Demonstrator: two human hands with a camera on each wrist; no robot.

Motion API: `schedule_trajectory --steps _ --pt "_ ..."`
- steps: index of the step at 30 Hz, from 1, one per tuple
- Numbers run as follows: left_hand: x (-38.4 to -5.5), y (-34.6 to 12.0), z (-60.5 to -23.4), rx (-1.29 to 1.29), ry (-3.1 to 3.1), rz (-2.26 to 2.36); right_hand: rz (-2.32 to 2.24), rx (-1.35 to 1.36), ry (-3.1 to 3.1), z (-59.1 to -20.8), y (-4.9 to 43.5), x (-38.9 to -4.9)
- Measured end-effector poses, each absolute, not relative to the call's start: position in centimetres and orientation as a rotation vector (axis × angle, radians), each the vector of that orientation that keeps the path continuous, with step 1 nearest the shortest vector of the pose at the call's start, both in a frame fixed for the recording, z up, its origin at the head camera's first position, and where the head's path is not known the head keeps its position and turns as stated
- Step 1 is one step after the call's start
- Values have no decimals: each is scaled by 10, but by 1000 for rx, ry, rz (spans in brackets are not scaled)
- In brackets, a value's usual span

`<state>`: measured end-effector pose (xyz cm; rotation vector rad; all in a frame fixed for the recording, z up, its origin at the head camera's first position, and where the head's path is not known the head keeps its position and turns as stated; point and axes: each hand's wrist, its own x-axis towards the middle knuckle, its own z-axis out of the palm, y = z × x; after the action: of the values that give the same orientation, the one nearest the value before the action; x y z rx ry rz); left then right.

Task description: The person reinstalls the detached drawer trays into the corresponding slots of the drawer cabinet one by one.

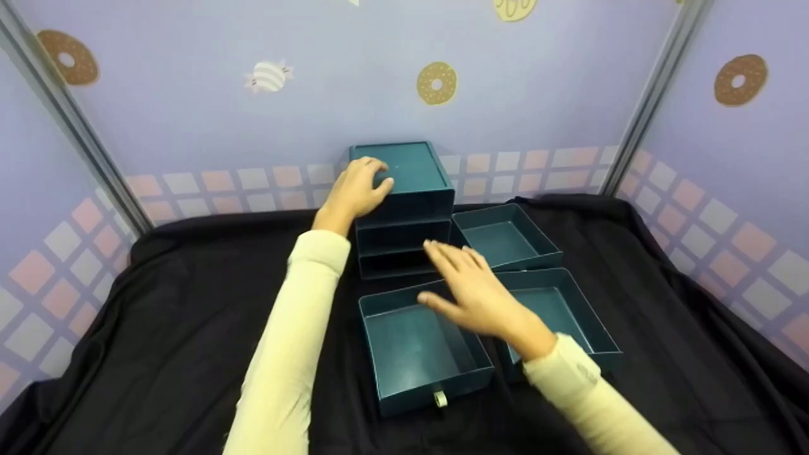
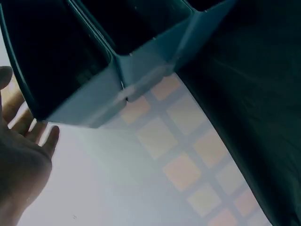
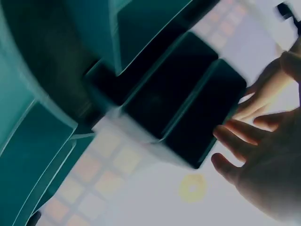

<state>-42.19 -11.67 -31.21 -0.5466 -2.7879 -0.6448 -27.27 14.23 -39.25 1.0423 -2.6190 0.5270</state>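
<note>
A dark teal drawer cabinet (image 1: 411, 165) stands at the back wall, its front slots open and without drawers. My left hand (image 1: 357, 189) is at the top left of the cabinet, its fingers over the top panel. In the left wrist view those fingers reach along the edge of the topmost slot. My right hand (image 1: 471, 294) is held in front of the cabinet, fingers extended and thumb apart, with nothing in it. Below it lies a teal drawer (image 1: 411, 351) with a small light pull tab (image 1: 440, 399) at the front. My right hand partly hides this drawer.
A second drawer (image 1: 556, 309) lies right of the first, partly behind my right forearm. Behind it, a third drawer (image 1: 502, 240) sits beside the cabinet. Black cloth (image 1: 189, 328) with folds covers the table. Patterned panels (image 1: 354, 76) enclose the back and sides.
</note>
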Motion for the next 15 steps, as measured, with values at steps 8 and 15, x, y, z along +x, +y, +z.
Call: schedule_trajectory --steps 8,15 --pt "-434 -102 -310 -461 -2829 -656 598 1325 -2607 -400 143 -246" --pt "-436 -98 -323 -422 -2867 -583 672 1391 -2660 -409 144 -243"
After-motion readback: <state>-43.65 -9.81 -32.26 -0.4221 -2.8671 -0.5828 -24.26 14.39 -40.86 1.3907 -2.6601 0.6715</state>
